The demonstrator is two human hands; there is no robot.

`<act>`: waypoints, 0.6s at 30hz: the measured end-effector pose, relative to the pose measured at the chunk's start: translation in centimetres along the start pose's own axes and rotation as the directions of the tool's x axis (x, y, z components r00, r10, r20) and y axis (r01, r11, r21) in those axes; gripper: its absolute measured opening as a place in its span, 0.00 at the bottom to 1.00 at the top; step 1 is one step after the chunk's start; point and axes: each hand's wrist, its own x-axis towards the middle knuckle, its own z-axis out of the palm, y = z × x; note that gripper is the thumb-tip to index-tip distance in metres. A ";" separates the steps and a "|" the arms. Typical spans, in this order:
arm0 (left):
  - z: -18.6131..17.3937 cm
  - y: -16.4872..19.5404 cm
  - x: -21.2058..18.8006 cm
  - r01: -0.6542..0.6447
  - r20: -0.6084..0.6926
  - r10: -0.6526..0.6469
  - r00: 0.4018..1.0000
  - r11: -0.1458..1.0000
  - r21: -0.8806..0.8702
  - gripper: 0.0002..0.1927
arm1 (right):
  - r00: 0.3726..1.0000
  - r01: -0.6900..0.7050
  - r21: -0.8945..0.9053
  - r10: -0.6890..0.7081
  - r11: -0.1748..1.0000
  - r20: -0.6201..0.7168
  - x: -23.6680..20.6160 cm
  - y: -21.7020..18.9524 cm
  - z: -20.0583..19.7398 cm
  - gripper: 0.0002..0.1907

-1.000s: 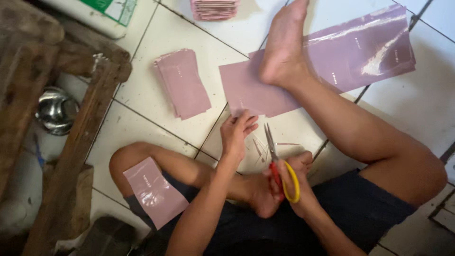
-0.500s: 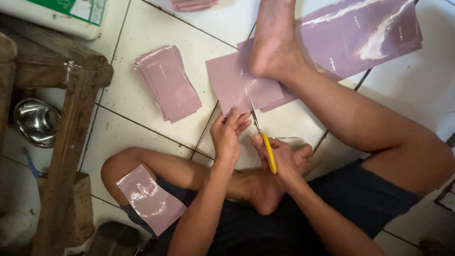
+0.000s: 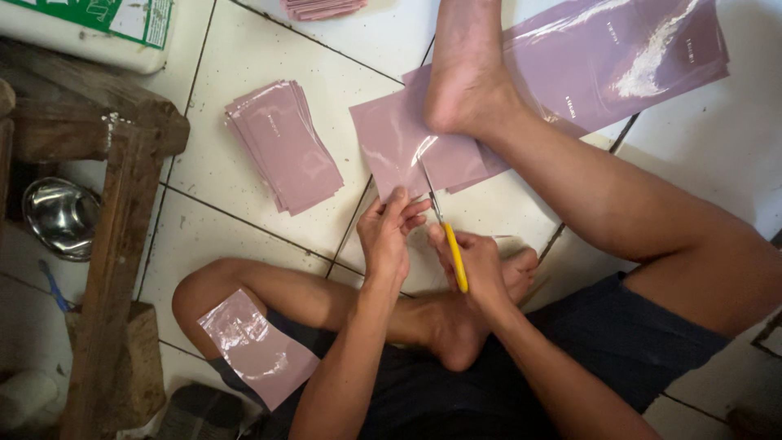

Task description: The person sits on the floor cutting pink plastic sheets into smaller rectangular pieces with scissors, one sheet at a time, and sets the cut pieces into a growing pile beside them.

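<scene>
My right hand [image 3: 476,269] grips yellow-handled scissors [image 3: 444,228], their blades reaching the near edge of a long mauve plastic sheet [image 3: 407,147]. My left hand [image 3: 387,236] pinches that same edge just left of the blades. The sheet stretches away to the upper right across the white tiled floor [image 3: 261,49], and my right foot [image 3: 468,73] rests on top of it. A cut mauve piece [image 3: 257,346] lies on my left thigh.
A stack of cut mauve pieces [image 3: 285,147] sits on the tiles at left, and another stack [image 3: 322,8] shows at the top edge. A wooden stool frame [image 3: 106,228], a steel bowl [image 3: 57,216] and a white-green box [image 3: 90,28] stand at far left.
The view shifted down and left. My hands and the scissors moved forward from near my left foot up to the sheet's near edge, and the blades now meet it.
</scene>
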 end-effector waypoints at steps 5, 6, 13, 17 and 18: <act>0.0 0.2 -0.1 -0.006 0.010 0.006 1.000 1.000 0.019 0.13 | 0.999 0.037 0.102 -0.037 0.994 -0.004 0.2 0.1 0.7 0.25; 0.0 0.3 -0.1 -0.002 0.004 0.002 1.000 0.999 0.032 0.13 | 1.000 0.024 0.095 -0.022 0.995 -0.017 0.1 0.1 0.8 0.24; 0.4 0.9 -0.7 -0.058 0.017 0.056 0.998 0.988 0.143 0.12 | 0.995 0.096 0.166 -0.101 0.981 0.022 1.3 -1.3 1.6 0.26; 0.3 0.9 -0.8 -0.056 0.023 0.053 0.998 0.986 0.157 0.12 | 0.997 0.078 0.210 -0.080 0.974 0.001 1.6 -1.8 2.2 0.27; 0.3 0.9 -0.8 -0.048 0.021 0.045 0.999 0.987 0.156 0.12 | 0.997 0.077 0.207 -0.076 0.975 -0.010 1.6 -1.9 2.3 0.27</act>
